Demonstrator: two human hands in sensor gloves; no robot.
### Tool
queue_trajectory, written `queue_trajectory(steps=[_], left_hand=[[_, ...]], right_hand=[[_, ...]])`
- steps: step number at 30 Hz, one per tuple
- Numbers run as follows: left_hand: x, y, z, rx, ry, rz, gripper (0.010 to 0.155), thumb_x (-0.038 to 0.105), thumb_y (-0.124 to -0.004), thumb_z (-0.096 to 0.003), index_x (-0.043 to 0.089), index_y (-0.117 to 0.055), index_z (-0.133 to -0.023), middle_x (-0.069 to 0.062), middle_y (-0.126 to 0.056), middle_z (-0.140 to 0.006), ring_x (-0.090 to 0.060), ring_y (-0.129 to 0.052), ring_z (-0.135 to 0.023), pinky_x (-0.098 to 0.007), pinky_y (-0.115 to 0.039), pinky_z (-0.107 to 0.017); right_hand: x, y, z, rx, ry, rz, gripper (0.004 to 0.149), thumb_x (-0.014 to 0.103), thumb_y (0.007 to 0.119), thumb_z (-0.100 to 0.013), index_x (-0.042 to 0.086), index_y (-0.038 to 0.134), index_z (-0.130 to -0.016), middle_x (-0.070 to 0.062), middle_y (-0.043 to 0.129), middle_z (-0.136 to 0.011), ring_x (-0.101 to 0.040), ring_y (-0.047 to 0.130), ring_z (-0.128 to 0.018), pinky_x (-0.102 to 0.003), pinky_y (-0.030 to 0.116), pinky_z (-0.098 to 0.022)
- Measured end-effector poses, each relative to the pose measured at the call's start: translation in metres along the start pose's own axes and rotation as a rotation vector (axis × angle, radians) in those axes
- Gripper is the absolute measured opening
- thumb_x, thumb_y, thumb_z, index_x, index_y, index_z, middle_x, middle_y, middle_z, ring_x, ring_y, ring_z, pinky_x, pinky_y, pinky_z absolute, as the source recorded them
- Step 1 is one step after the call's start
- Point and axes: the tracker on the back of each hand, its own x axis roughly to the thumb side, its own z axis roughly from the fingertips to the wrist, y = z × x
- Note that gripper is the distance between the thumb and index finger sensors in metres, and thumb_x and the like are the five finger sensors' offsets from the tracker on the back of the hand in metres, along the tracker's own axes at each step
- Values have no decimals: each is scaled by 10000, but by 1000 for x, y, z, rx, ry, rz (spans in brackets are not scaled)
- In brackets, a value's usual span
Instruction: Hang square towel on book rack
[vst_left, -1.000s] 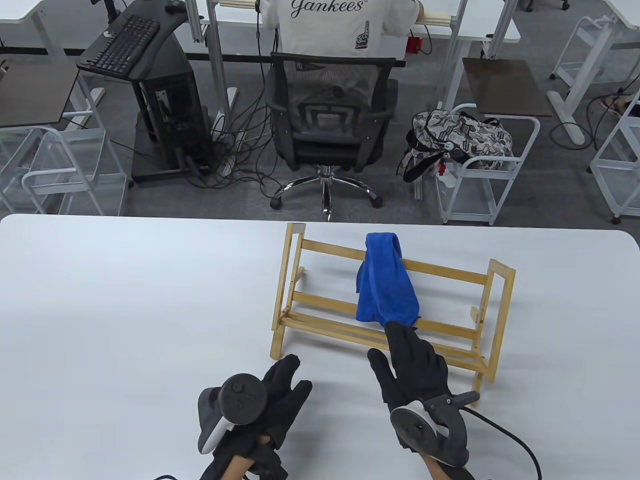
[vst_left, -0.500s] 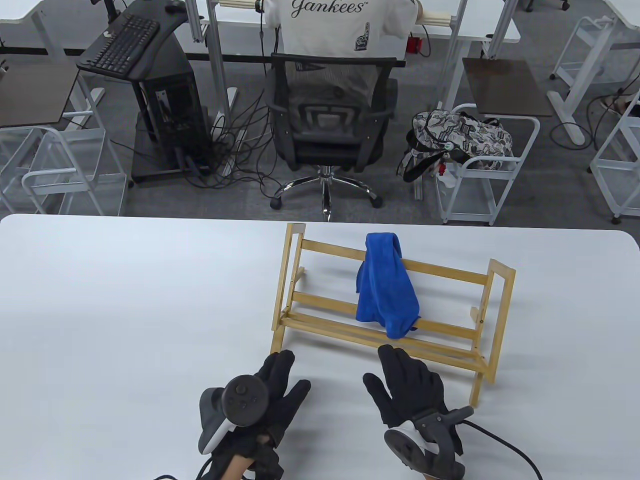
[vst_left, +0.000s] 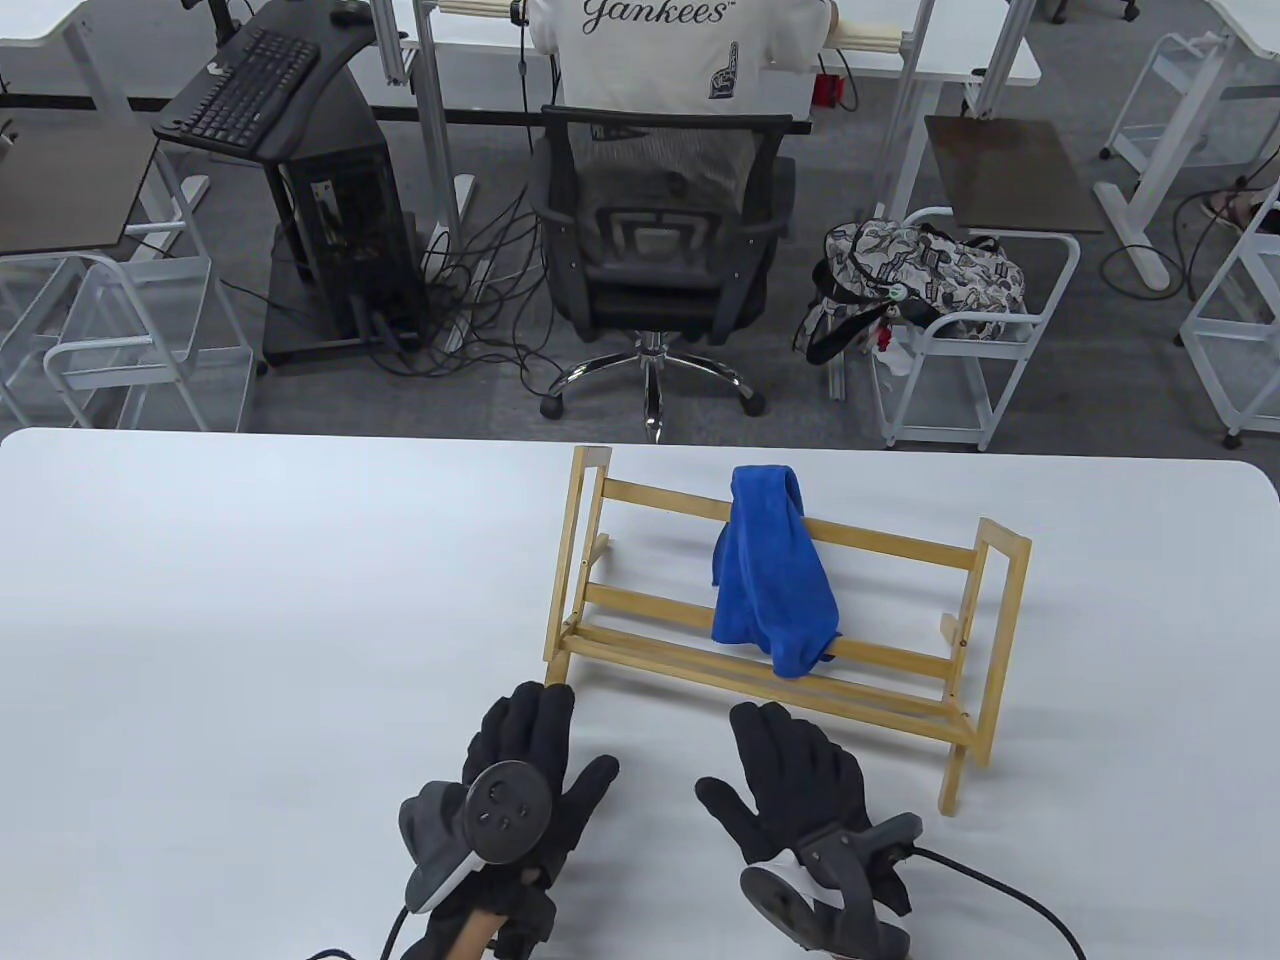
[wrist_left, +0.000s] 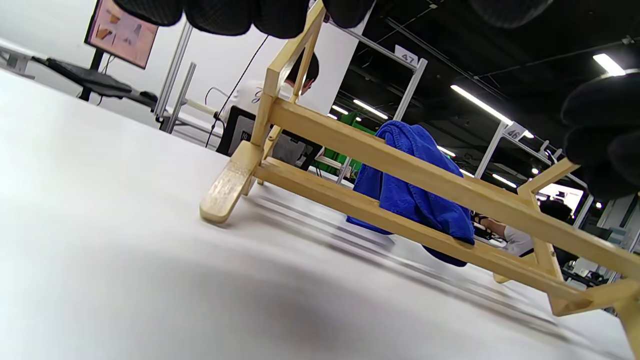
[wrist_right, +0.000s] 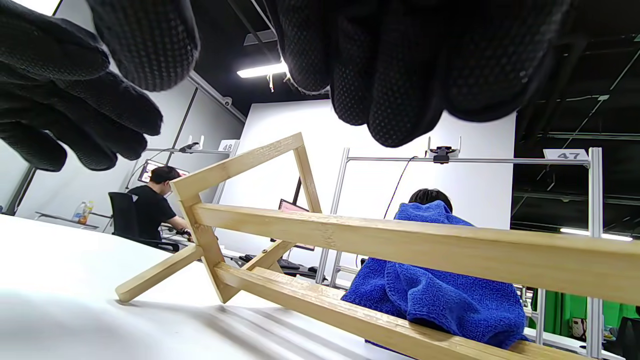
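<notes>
- Setting: an open-plan lab or office workspace used for recording stations.
- Upper left of the table view: a keyboard (vst_left: 245, 85) on a stand above a black PC tower (vst_left: 340, 215), with loose cables (vst_left: 470, 310) on grey carpet.
- Top centre: a seated person (vst_left: 680, 50) in a mesh office chair (vst_left: 655, 240) at a white desk.
- Wrist views: aluminium frames carrying number signs 47 (wrist_right: 565, 154) and 48 (wrist_right: 227, 146), plus ceiling strip lights (wrist_left: 480, 104).

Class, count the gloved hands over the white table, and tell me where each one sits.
2. The left hand lies by the wooden rack's left foot; the right hand lies before the rack's middle, below the blue towel.
</notes>
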Motion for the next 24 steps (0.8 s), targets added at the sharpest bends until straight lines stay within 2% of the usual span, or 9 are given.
queue_trajectory(steps=[9, 16, 24], left_hand=[[17, -2, 5, 44, -74, -208, 803, 706, -563, -542, 242, -337, -1158, -142, -351, -1234, -442, -342, -1103, -651, -386, -738], [25, -5, 6, 25, -104, -317, 811, 720, -560, -537, 259, -326, -1162, -122, -314, -1245, -417, -269, -1119, -663, -326, -735], [27, -6, 6, 0, -105, -331, 809, 719, -563, -535, 264, -331, -1162, -126, -319, -1246, -423, -269, -1118, -667, -322, -734]], right_hand=[[4, 10, -1, 97, -15, 22, 788, 547, 710, -604, -22, 527, -1118, -328, 643, -1070, -532, 752, -889, -693, 690, -592], [4, 22, -3, 269, 2, 5, 851, 563, 629, -633, -64, 394, -1157, -410, 438, -1137, -656, 500, -974, -762, 519, -638], [6, 24, -3, 285, -21, 3, 846, 559, 624, -635, -67, 394, -1156, -411, 425, -1140, -655, 482, -979, -767, 504, -637]])
